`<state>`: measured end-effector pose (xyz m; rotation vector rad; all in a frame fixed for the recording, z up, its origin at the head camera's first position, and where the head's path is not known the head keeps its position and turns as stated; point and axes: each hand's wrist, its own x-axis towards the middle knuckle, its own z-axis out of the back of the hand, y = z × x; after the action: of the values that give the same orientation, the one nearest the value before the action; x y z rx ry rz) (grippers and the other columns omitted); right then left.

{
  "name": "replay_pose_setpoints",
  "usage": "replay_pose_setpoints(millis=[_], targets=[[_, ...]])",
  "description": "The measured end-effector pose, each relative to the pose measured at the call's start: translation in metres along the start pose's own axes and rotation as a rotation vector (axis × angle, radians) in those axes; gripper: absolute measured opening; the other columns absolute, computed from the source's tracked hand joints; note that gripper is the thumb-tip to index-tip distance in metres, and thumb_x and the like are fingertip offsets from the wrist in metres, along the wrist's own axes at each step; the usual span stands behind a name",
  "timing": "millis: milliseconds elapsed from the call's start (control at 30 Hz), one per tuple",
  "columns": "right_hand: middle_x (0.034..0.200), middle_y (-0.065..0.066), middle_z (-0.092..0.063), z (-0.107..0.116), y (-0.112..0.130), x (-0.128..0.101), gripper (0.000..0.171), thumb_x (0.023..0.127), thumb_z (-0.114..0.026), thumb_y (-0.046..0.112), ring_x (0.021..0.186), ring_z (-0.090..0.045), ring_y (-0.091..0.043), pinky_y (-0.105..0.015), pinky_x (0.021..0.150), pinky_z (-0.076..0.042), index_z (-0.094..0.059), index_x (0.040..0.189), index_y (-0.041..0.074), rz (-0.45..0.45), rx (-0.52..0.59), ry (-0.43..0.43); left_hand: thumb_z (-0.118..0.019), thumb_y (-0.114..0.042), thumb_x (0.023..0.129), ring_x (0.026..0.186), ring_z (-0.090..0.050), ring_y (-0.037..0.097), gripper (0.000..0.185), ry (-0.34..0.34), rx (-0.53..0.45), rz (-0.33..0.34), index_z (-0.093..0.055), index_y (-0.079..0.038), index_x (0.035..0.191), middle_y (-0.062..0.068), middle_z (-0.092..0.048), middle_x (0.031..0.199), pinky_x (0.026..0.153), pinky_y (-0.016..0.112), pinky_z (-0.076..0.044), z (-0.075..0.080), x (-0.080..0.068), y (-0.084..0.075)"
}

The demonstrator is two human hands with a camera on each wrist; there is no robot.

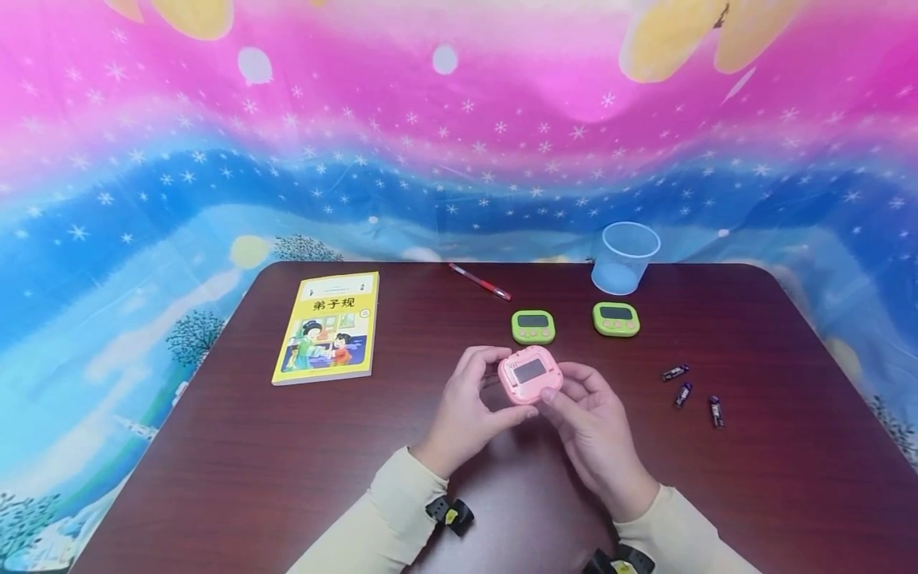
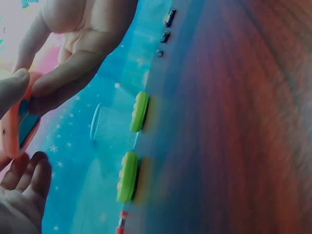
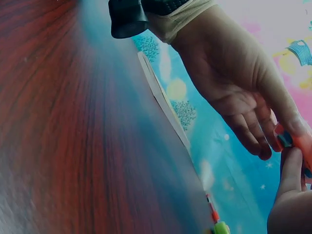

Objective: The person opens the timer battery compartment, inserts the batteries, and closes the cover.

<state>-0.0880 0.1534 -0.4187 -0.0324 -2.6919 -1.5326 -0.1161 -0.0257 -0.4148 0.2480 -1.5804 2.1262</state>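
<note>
Both hands hold a pink digital timer (image 1: 527,394) above the table. A dark rectangle shows on the face turned up to the head camera. My left hand (image 1: 469,406) grips its left side between thumb and fingers. From the right, my right hand (image 1: 594,426) pinches the near right edge, its thumb on the rim. Edge-on, the pink timer (image 2: 9,129) appears between both hands in the left wrist view. Just beyond the hands lies a green timer (image 1: 533,328), and a second green timer (image 1: 616,320) is to its right.
Three small batteries (image 1: 684,395) are scattered on the right of the table (image 1: 237,470). At the back stands a clear plastic cup (image 1: 622,259). A red pen (image 1: 480,282) lies behind the timers, and a yellow book (image 1: 326,328) on the left. A printed cloth (image 1: 459,159) hangs behind.
</note>
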Motion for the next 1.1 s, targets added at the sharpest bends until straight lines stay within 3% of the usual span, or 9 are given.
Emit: replay_pose_setpoints(millis=[233,467,800,967,1100], targets=[[0.111,-0.006,-0.071,0.011,0.008,0.004,0.031,0.095,-0.057,-0.010,0.099,-0.069,-0.014,-0.031,0.087,-0.059,-0.059,0.121,0.007,-0.006,-0.006,0.045,-0.090,-0.012,0.075,0.117,-0.059,0.012,0.065,0.094,-0.010,-0.025,-0.058,-0.009,0.131,-0.001,-0.056,0.126,0.097,0.026,-0.053,0.010,0.003,-0.001],[0.116,-0.006,-0.068,0.022,0.012,0.008,0.031,0.099,-0.051,-0.007,0.102,-0.067,-0.014,-0.028,0.086,-0.059,-0.060,0.126,0.005,-0.011,0.004,0.193,-0.089,-0.011,0.076,0.115,-0.062,0.015,0.065,0.149,-0.039,-0.047,-0.059,-0.006,0.132,0.000,-0.059,0.128,0.099,0.029,-0.053,0.016,0.005,0.000],[0.123,-0.007,-0.067,0.034,0.014,0.013,0.034,0.102,-0.043,-0.003,0.108,-0.065,-0.014,-0.027,0.088,-0.057,-0.061,0.131,0.004,-0.093,-0.031,0.309,-0.090,-0.017,0.075,0.122,-0.058,0.010,0.074,0.277,0.076,-0.063,-0.054,-0.008,0.140,-0.001,-0.057,0.136,0.104,0.027,-0.049,0.016,0.004,-0.005],[0.127,-0.007,-0.066,0.039,0.016,0.015,0.035,0.103,-0.042,-0.001,0.114,-0.063,-0.015,-0.029,0.095,-0.055,-0.057,0.135,0.001,-0.157,-0.069,0.337,-0.091,-0.020,0.074,0.125,-0.054,0.012,0.078,0.302,0.143,-0.100,-0.054,-0.004,0.140,0.001,-0.056,0.137,0.107,0.029,-0.047,0.014,0.003,-0.003],[0.128,-0.007,-0.064,0.038,0.017,0.015,0.035,0.104,-0.042,0.001,0.115,-0.062,-0.015,-0.030,0.096,-0.055,-0.057,0.135,0.002,-0.166,-0.062,0.344,-0.092,-0.020,0.073,0.124,-0.055,0.013,0.076,0.271,0.152,-0.142,-0.055,-0.004,0.138,0.002,-0.057,0.135,0.107,0.026,-0.046,0.011,0.002,-0.002]])
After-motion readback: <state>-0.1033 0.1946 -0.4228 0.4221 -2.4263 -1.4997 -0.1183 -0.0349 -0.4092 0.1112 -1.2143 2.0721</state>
